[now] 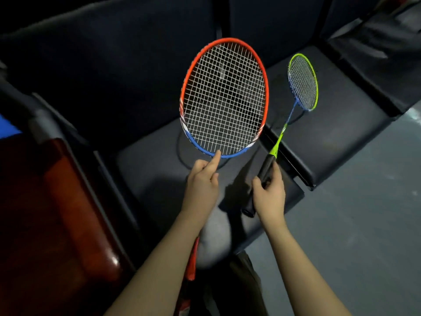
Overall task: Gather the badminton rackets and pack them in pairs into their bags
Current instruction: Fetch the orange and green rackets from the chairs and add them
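An orange racket [224, 96] was held up over the dark seats [330, 124], its head upright in front of the camera, while a green racket [301, 82] was held lower and to the right, its head lying on or just above the next seat cushion. The left hand [201, 185] was closed at the throat of the orange racket, with the forefinger stretched up to touch the blue lower rim; its shaft appeared to run down under the forearm, where an orange-red part showed. The right hand [270, 195] was wrapped around the black grip [262, 179] of the green racket, fingers [257, 184] curled shut on it. No bag could be clearly made out; a grey blurred shape below the hands could not be identified. Both rackets were judged to be light and stiff in frame, with thin shafts that could flex and strings that could snag or be pressed in. The padded grip was judged the safest place to hold, being the least slippery; the throat allowed control of the head. For pairing, the heads would best be laid flat together and the grips taken as one.
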A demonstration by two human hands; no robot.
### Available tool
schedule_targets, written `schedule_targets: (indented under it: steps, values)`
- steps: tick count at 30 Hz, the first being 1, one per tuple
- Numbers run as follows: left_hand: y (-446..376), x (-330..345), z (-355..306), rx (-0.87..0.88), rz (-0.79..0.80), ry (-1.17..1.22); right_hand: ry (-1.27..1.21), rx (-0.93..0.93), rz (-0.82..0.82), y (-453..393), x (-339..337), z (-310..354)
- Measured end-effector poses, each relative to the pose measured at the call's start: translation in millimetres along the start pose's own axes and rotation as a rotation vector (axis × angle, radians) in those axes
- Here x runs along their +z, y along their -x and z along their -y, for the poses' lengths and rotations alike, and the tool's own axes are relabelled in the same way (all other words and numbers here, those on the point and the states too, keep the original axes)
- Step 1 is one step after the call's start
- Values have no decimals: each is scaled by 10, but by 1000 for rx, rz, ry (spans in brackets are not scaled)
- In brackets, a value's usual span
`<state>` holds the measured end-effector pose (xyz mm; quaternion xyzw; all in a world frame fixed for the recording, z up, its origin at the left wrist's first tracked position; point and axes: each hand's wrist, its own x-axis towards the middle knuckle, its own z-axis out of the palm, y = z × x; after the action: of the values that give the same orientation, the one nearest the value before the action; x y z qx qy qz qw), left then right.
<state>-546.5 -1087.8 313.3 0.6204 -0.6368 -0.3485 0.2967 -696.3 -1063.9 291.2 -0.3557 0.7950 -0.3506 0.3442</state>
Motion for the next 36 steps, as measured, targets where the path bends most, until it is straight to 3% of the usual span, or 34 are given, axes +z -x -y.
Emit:
schedule_targets:
  steps: [5,11,17,26,36]
  values:
    - [427,-776,-457,115,-84,2,7,-93,-11,898,-241,509]
    - [1078,-1740,-942,217,-69,-26,8,-232,-16,2119,-530,1138]
    - [1758,-2504,-1152,186,-106,-51,35,-375,2,3091,-682,1518]
    - [2953,-3364,-963,145,-405,-31,18,-589,167,4334,-507,1541]
    - [4445,-4467,-549,3,-574,-114,45,-809,382,5716,-221,1536]
